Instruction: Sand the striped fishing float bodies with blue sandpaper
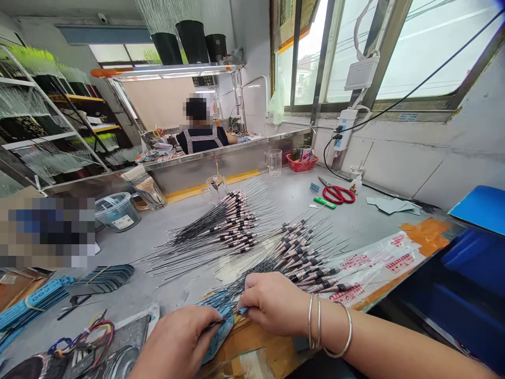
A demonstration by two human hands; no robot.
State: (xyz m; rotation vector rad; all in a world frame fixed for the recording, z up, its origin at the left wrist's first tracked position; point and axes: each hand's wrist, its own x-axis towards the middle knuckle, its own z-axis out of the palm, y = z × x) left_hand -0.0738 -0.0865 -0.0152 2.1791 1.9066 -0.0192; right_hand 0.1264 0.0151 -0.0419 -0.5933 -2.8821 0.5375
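Left hand (175, 342), right hand (276, 305), both on blue card (219, 326), three bangles (319, 329)

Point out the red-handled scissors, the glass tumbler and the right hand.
Red-handled scissors (325, 195), head view, on a handle loop.
Glass tumbler (274, 162), head view, on its side wall.
Right hand (272, 302), head view, on the back of the hand.

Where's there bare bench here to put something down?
Bare grey bench shows between the glass tumbler, the red scissors and the banded black rods; another patch lies between the clear plastic tub and those rods. Crowded: around the left hand and right hand, over the printed plastic sleeve.
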